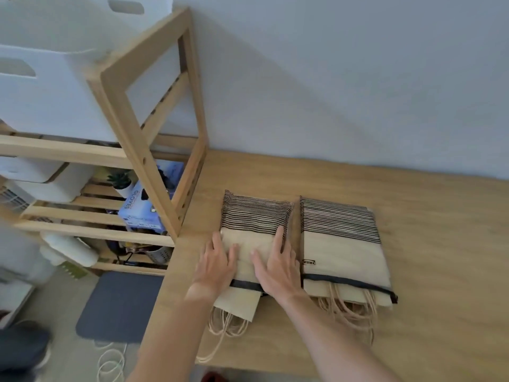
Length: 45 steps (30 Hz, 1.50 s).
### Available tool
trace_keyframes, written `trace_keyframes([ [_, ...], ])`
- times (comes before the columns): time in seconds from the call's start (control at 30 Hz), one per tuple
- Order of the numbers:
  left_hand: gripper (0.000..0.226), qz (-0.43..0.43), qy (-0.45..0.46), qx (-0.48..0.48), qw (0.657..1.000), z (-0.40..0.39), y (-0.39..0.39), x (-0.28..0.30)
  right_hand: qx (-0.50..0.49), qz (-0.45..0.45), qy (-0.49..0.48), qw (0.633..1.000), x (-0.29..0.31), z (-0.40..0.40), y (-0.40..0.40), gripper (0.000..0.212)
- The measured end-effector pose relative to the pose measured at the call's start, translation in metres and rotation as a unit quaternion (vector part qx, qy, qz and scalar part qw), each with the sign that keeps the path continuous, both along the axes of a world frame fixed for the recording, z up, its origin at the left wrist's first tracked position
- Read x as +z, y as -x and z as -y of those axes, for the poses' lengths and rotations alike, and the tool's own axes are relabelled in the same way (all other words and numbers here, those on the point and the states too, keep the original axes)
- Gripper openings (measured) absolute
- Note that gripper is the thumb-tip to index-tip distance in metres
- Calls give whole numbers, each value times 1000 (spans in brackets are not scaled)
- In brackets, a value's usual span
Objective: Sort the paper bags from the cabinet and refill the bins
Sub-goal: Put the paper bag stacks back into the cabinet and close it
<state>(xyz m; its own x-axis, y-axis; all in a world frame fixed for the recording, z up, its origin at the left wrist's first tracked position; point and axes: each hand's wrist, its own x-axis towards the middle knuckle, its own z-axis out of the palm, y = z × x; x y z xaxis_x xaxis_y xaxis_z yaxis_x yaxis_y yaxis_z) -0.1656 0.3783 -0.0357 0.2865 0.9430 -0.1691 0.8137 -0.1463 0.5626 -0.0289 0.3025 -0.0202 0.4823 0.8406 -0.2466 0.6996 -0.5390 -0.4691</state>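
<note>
Paper bags [254, 244] flat, beige, black-striped, twine handles, banded

1. "GLOVES" reads in white capitals down the side of a pale blue box [140, 209] on a slatted shelf of the wooden rack [154, 139], up and to the left of the left grip [216, 264]. The smaller print on that box is too blurred to read.
2. A small dark label [309, 262] sits on the left edge of the right stack of paper bags [344, 249], just right of the right grip [275, 267]; its lettering cannot be made out.
3. The left stack of paper bags [254, 221], under both grips, shows only black stripes, with no legible text.
</note>
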Motion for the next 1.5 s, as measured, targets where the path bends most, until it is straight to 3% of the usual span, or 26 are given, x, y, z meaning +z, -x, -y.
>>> trace_keyframes([
  [0.1,85,-25,-16,5,1000,21,5,-4,-19,14,-51,998,-9,20,17,88],
  [0.23,63,-9,-4,59,998,62,13,6,-16,50,-75,996,-13,51,36,81],
  [0.33,48,-43,-10,57,997,97,22,9,-10,60,-78,995,-9,81,49,73],
  [0.43,37,-15,14,47,999,136,29,19,-2,45,-70,996,-6,119,57,66],
  [0.67,40,-42,83,4,996,213,52,16,0,-56,-41,998,4,206,71,67],
  [0.83,51,-33,120,32,992,271,66,18,-6,-62,-17,998,12,265,84,67],
  [1.27,48,-44,87,-6,995,344,96,27,-65,-59,-50,995,11,345,120,69],
  [1.5,45,-34,92,-48,994,363,135,32,-93,-97,-11,991,5,362,152,68],
])
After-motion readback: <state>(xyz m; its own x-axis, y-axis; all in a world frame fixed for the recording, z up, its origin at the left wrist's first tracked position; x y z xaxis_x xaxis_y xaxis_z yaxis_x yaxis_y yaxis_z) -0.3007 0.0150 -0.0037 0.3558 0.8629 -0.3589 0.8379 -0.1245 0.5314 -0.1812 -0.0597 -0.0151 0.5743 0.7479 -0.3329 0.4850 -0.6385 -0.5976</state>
